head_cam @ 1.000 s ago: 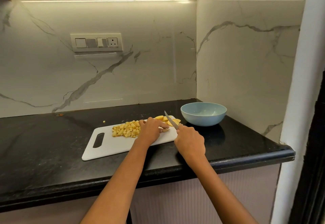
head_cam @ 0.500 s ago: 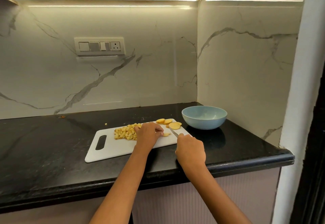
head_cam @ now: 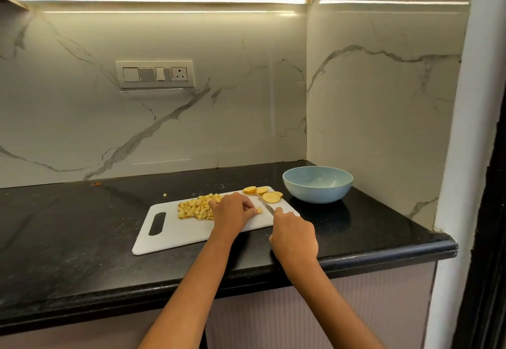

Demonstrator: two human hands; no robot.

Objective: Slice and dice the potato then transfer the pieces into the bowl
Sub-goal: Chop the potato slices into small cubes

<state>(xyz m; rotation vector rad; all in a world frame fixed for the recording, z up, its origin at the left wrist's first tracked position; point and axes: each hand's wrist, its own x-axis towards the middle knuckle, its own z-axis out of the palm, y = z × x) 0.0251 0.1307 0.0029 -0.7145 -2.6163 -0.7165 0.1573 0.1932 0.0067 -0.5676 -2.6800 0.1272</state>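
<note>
Fingertips (head_cam: 250, 207) of our left hand (head_cam: 232, 211) are pinning a potato strip (head_cam: 258, 210); our right hand (head_cam: 294, 236) is gripping the knife (head_cam: 265, 204), blade just right of them. Slices (head_cam: 271, 197) are waiting beyond the blade, bowl (head_cam: 317, 184) further right.

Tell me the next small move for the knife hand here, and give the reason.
Probably press the knife down through the small potato piece that the left hand pins on the cutting board. The right hand holds the blade right beside it. Several round slices remain undiced, and the bowl looks empty, so transfer seems premature.
</note>
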